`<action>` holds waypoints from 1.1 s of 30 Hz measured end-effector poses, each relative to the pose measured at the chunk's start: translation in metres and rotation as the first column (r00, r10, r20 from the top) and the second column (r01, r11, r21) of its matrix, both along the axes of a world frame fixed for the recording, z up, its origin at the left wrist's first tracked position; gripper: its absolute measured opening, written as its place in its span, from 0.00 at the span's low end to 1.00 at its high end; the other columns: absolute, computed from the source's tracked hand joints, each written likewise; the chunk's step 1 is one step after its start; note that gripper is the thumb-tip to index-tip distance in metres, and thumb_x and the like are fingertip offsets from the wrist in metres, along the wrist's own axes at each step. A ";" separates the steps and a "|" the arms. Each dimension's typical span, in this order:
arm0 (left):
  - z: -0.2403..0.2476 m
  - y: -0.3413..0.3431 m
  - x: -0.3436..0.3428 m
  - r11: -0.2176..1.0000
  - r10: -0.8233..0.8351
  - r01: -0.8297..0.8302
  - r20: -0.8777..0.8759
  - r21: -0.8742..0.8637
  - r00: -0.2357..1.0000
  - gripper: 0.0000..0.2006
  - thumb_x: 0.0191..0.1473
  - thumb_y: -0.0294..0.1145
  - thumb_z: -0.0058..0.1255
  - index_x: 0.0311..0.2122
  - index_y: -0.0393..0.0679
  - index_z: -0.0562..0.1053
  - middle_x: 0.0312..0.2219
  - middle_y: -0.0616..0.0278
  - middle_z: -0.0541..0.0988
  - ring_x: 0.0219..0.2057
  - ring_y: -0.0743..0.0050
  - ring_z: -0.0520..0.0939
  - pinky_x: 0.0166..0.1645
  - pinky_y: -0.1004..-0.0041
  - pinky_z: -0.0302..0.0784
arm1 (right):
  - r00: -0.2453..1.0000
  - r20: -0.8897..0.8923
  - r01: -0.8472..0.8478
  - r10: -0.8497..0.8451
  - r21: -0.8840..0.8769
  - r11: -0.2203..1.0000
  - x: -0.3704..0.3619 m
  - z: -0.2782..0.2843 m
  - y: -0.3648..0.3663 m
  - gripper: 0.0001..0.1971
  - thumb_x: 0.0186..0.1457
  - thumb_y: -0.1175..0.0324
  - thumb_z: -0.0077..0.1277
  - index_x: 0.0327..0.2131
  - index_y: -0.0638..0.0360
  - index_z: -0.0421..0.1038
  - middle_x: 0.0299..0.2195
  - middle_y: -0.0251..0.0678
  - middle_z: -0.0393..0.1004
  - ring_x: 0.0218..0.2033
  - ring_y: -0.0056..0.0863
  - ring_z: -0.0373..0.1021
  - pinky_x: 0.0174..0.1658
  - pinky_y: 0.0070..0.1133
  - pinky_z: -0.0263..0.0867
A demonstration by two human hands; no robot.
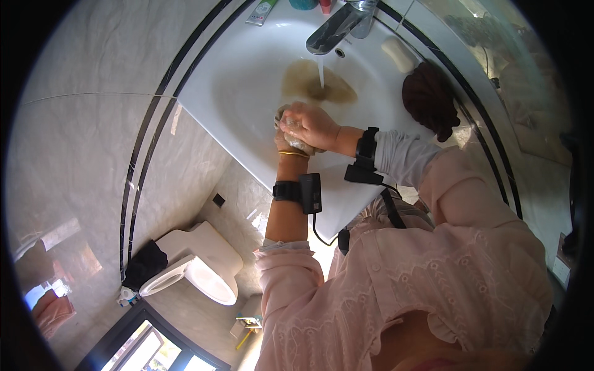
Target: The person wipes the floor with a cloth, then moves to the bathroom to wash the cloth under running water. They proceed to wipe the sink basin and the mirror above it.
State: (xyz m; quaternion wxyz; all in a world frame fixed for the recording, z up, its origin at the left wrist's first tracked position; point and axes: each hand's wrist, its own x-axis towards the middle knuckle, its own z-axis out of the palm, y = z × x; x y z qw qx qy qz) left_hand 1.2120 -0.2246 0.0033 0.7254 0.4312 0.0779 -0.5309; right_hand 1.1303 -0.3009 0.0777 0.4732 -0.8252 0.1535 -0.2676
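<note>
Both hands are pressed together over the white washbasin, just below the running tap. My right hand lies over my left hand, its fingers curled round. Between them is a bunched, wet, greyish cloth, with whitish suds showing at the palms. Most of the cloth and most of my left fingers are hidden. Brownish water pools in the bowl where the stream lands, a little beyond the hands.
On the right rim lie a pale bar of soap and a crumpled dark maroon cloth. A green and white tube rests at the far left rim. To the lower left stands a toilet with a black cloth beside its seat.
</note>
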 end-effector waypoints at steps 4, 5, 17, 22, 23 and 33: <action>0.032 -0.004 -0.009 0.989 -0.078 0.054 0.174 0.138 0.982 0.13 0.54 0.35 0.39 0.42 0.41 0.66 0.33 0.63 0.73 0.33 0.73 0.76 0.31 0.73 0.74 | 0.987 -0.163 0.051 -0.015 0.220 0.974 0.006 -0.009 -0.026 0.15 0.52 0.58 0.43 0.28 0.61 0.69 0.26 0.45 0.71 0.31 0.44 0.67 0.35 0.31 0.63; 0.039 -0.004 -0.011 0.978 -0.100 0.066 0.165 0.196 0.981 0.12 0.53 0.36 0.41 0.41 0.41 0.66 0.31 0.63 0.73 0.29 0.74 0.75 0.25 0.74 0.71 | 0.967 -0.241 0.107 -0.082 0.092 0.990 0.008 -0.014 -0.040 0.14 0.52 0.59 0.41 0.29 0.60 0.70 0.27 0.45 0.71 0.31 0.44 0.68 0.35 0.31 0.63; 0.081 0.014 0.009 0.929 0.061 -0.188 0.369 0.318 0.927 0.16 0.45 0.37 0.54 0.39 0.45 0.66 0.27 0.64 0.73 0.20 0.75 0.75 0.13 0.78 0.64 | 0.500 -0.864 -0.308 -0.061 -0.243 0.920 -0.010 -0.105 -0.110 0.13 0.51 0.67 0.39 0.37 0.54 0.73 0.40 0.43 0.71 0.39 0.45 0.70 0.40 0.36 0.66; 0.083 0.023 0.015 0.951 0.100 -0.181 0.303 0.252 0.948 0.17 0.46 0.36 0.54 0.40 0.46 0.64 0.29 0.63 0.73 0.24 0.71 0.76 0.17 0.76 0.67 | 0.509 -0.825 -0.344 -0.244 -0.455 0.821 -0.008 -0.125 -0.095 0.13 0.49 0.67 0.42 0.39 0.49 0.71 0.36 0.40 0.71 0.38 0.38 0.70 0.34 0.33 0.65; 0.083 0.024 0.015 0.956 0.102 -0.177 0.297 0.236 0.949 0.17 0.46 0.35 0.54 0.41 0.46 0.64 0.30 0.62 0.73 0.25 0.71 0.76 0.17 0.75 0.67 | 0.477 -0.829 -0.378 -0.290 -0.492 0.784 -0.004 -0.128 -0.091 0.13 0.49 0.67 0.42 0.39 0.49 0.71 0.35 0.40 0.72 0.38 0.37 0.70 0.34 0.32 0.65; 0.098 0.010 0.008 0.996 0.057 -0.069 0.213 0.049 0.975 0.13 0.50 0.34 0.50 0.40 0.44 0.65 0.34 0.61 0.73 0.34 0.65 0.76 0.28 0.69 0.70 | 0.803 -0.504 -0.099 0.319 0.414 0.905 0.015 -0.115 -0.094 0.12 0.51 0.58 0.46 0.31 0.53 0.73 0.38 0.33 0.74 0.36 0.30 0.71 0.34 0.28 0.67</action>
